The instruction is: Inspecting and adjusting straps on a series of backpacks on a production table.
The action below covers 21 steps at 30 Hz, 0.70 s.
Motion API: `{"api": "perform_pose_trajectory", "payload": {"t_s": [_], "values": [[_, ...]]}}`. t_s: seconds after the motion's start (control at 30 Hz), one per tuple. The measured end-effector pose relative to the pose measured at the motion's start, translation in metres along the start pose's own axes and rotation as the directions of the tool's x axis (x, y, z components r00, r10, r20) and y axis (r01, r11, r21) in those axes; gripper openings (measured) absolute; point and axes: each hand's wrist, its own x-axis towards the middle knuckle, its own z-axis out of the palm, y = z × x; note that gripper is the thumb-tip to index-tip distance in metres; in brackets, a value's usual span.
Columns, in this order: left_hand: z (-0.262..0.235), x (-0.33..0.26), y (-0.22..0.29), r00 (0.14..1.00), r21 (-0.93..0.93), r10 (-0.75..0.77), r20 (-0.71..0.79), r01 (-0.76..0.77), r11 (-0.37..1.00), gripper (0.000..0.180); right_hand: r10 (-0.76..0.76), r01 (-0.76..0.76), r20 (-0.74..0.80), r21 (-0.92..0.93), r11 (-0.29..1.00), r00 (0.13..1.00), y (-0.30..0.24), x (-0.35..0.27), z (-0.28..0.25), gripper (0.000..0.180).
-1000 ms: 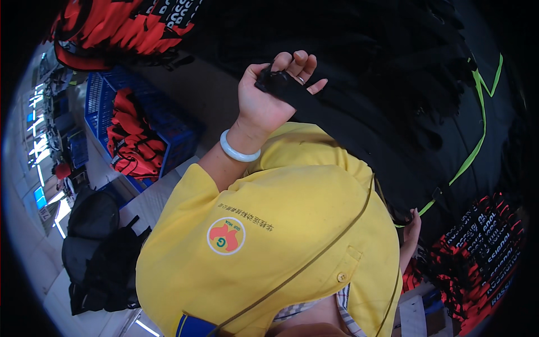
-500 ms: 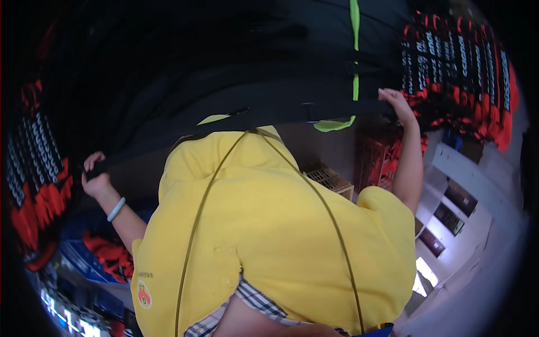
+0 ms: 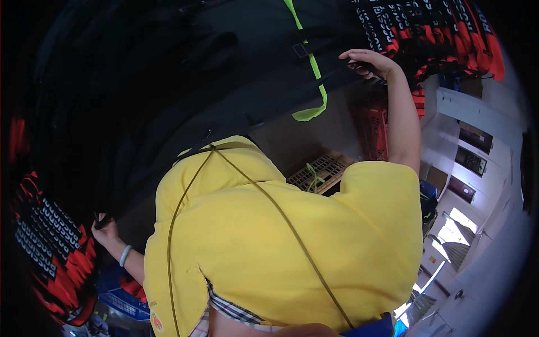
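A large black fabric piece (image 3: pixel 168 84) spreads across the upper part of the view in front of me. A lime-green strap (image 3: pixel 315 67) with a dark buckle (image 3: pixel 300 50) runs down it, its loose end hanging past the lower edge. Far out to the left, my left hand (image 3: pixel 106 230) is closed on a dark bit at the fabric's edge. My right hand (image 3: pixel 373 63) is at the opposite edge, fingers curled round black material, the index finger straighter. How firmly it grips is hard to see in the dark.
Bundles of red-and-black straps with white lettering hang at right (image 3: pixel 432 28) and left (image 3: pixel 53 241). Below the fabric are a tan slatted crate (image 3: pixel 323 168) and a red crate (image 3: pixel 373 129). A blue crate (image 3: pixel 123 300) sits at lower left.
The view has tilted. My right hand has shifted up and left in the picture, its fingers less pinched; my left hand appears lower. The green strap and fabric edge have swung left.
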Motion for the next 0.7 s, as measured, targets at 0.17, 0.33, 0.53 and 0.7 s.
{"api": "perform_pose_trajectory", "payload": {"t_s": [0.17,0.33,0.53,0.7], "values": [[0.012,-0.001,-0.044,0.998,0.041,-0.055,-0.019,0.056,0.998,0.012,-0.157,0.186,-0.100,0.557,0.809,0.982,0.036,0.023,-0.059,0.032],[0.062,-0.029,-0.152,0.991,0.324,-0.128,-0.040,0.134,0.937,0.031,0.170,0.534,-0.565,0.822,0.197,0.807,0.065,0.064,-0.178,0.023],[0.134,-0.076,-0.220,0.967,0.338,-0.243,-0.078,0.255,0.906,0.039,0.067,0.465,-0.748,0.476,0.746,0.660,0.025,0.117,-0.207,0.054],[0.132,-0.097,-0.213,0.996,0.506,-0.076,-0.037,0.084,0.858,0.031,-0.550,0.440,-0.650,-0.345,0.829,0.525,-0.079,0.163,0.005,0.037]]}}
